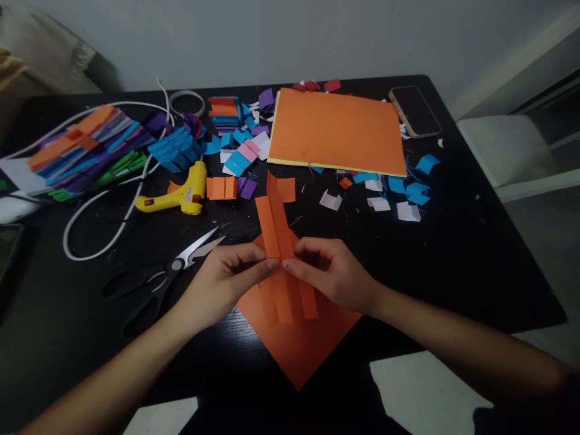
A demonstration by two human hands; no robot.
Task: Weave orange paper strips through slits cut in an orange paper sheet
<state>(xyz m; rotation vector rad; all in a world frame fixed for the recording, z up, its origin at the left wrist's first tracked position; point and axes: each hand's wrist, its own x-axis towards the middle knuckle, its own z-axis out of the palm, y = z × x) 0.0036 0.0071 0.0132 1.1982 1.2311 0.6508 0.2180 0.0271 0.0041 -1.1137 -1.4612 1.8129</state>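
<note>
Between my two hands is a folded strip of orange paper (276, 232), raised above the table, its long creases running away from me. My left hand (231, 272) pinches its left side between thumb and fingers. On the other side my right hand (338, 272) grips the strip the same way, the thumb tips almost meeting. Under the strip lies an orange paper sheet (299, 350), turned with a corner toward me. Black-handled scissors (176, 264), blades apart, rest just left of my left hand. Other orange pieces (285, 190) lie beyond the strip.
A yellow glue gun (193, 187) and a white cable (75, 226) lie to the left, near bundled coloured strips (90, 145). Behind are a stack of orange sheets (339, 130), a phone (414, 112) and paper scraps (417, 192). The black table's right edge (493, 199) slants toward me.
</note>
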